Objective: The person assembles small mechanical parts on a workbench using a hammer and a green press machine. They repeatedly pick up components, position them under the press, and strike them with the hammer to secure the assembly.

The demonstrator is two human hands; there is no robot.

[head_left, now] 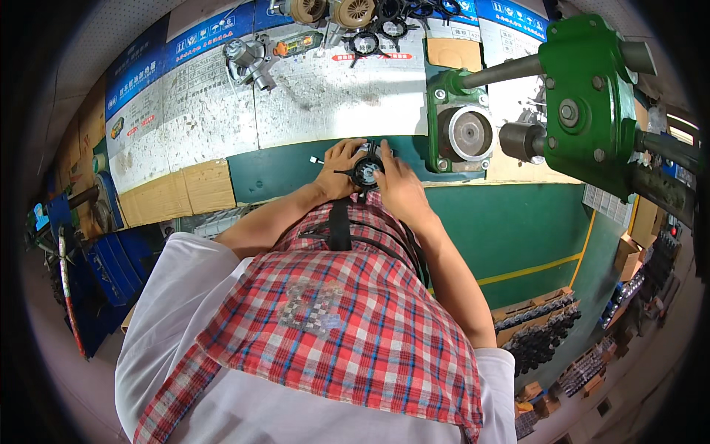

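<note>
A green-topped workbench (281, 166) is spreading ahead of the person, with white-and-blue flattened cardboard (318, 111) covering its far part. A heavy green metal press (588, 96) is standing at the right, its round silver metal cup (470, 132) facing upward. A silvery cast-metal housing (246, 61) is lying on the cardboard, far left. Both hands are coming together on one piece: the left hand (336, 172) is curling around its left side, and the right hand (401, 191), nearer the press, is reaching forward along its right, thumb near its face. Between them, by the bench's near edge, the black round part with projecting arms (366, 171) is showing a pale centre, one arm pointing roughly away from the body; finger pressure isn't showing.
</note>
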